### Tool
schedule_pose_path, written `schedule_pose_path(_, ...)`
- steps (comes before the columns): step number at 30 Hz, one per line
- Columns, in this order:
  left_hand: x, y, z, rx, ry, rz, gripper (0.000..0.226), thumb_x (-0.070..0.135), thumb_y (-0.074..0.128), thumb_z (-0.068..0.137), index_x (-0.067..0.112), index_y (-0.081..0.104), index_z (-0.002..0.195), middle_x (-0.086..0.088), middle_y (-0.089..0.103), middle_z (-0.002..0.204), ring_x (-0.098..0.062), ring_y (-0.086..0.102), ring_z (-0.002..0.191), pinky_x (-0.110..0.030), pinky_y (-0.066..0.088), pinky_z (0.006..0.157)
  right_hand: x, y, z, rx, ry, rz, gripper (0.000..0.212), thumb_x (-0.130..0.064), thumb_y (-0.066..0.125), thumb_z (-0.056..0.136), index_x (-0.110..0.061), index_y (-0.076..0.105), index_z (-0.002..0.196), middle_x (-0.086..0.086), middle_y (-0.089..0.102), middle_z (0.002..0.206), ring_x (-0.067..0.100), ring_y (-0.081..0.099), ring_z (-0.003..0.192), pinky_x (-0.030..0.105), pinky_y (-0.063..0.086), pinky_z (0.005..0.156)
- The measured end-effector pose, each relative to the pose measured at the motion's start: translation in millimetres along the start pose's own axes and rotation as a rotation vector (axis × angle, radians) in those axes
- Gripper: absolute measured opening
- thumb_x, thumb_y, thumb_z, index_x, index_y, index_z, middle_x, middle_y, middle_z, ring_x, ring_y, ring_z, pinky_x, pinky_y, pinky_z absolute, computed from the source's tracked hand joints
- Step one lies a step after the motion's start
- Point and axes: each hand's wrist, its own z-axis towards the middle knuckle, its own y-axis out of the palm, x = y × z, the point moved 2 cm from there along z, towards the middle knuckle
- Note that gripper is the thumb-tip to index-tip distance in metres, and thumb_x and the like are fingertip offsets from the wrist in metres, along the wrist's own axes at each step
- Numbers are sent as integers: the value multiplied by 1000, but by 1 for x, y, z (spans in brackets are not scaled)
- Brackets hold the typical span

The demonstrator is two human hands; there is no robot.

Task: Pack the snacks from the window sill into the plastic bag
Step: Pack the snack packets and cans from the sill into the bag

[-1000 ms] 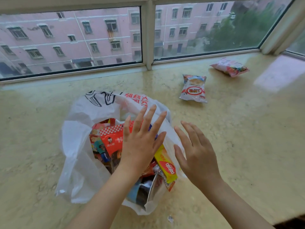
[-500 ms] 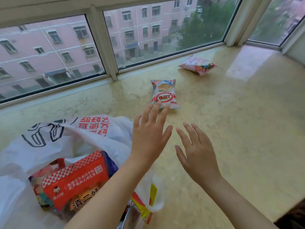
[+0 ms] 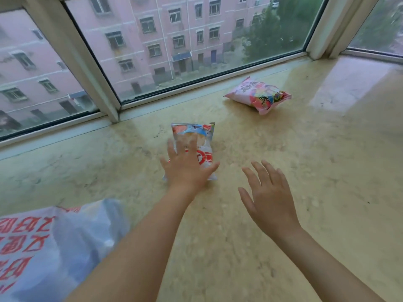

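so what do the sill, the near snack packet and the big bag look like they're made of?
Window sill: looks like polished beige marble or stone, veined and mirroring the window light.
Near snack packet: glossy printed plastic film, crimped top seam.
Plastic bag: thin translucent white film with red print, wrinkled.

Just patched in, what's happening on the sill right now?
A person is packing snacks into the white plastic bag at lower left. The left hand is reaching out with fingers spread over the red-and-white snack packet, not visibly gripping it. The right hand hovers open beside it, holding nothing. A pink snack packet lies farther back on the window sill, near the glass.
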Motion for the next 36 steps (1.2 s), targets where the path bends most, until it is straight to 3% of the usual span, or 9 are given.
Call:
schedule_pose_path(2,-2,11,21,-41,-101,-55,98,79,54,70,43,5,148,-2,-3,160,-29,-2,147,-60,11,111,10,15,16,-2,10,10,51,-39,39,87,-10,61,123,14,58,129,35,50,125,53,41,100)
schedule_pose_path(5,-1,25,39,-51,-154,-114,101,78,60,65,50,6,146,-3,-2,159,-33,10,144,-61,23,108,22,31,35,-3,29,16,51,-40,39,86,-11,60,122,14,57,129,35,50,124,53,41,99)
schedule_pose_path(17,30,50,85,166,39,-12,92,74,56,67,56,9,143,-2,15,155,-29,28,135,-54,33,96,51,71,89,41,100,-7,50,-40,40,85,-12,59,123,13,57,129,33,50,123,50,36,99)
schedule_pose_path(25,40,52,126,178,57,-24,87,71,58,67,58,16,141,-1,17,155,-30,33,131,-53,34,95,67,84,161,115,99,-38,56,-39,47,82,-10,56,129,18,49,138,36,49,125,52,43,98)
schedule_pose_path(30,43,49,151,173,92,-48,83,64,63,69,57,21,141,0,23,153,-31,41,123,-50,36,91,89,97,213,65,126,-102,76,-36,70,72,-10,45,139,18,44,143,38,43,129,54,38,101)
schedule_pose_path(34,44,48,158,179,102,-39,83,64,63,69,57,23,141,1,24,153,-31,42,121,-49,36,90,102,101,242,-119,195,-119,80,-41,61,83,-17,24,150,15,25,155,38,20,142,57,16,113)
schedule_pose_path(36,44,49,159,179,104,-35,83,63,64,69,57,23,141,1,24,153,-32,42,121,-49,37,90,104,99,247,-158,228,-123,76,-43,56,85,-21,23,149,14,23,155,38,18,142,56,12,114)
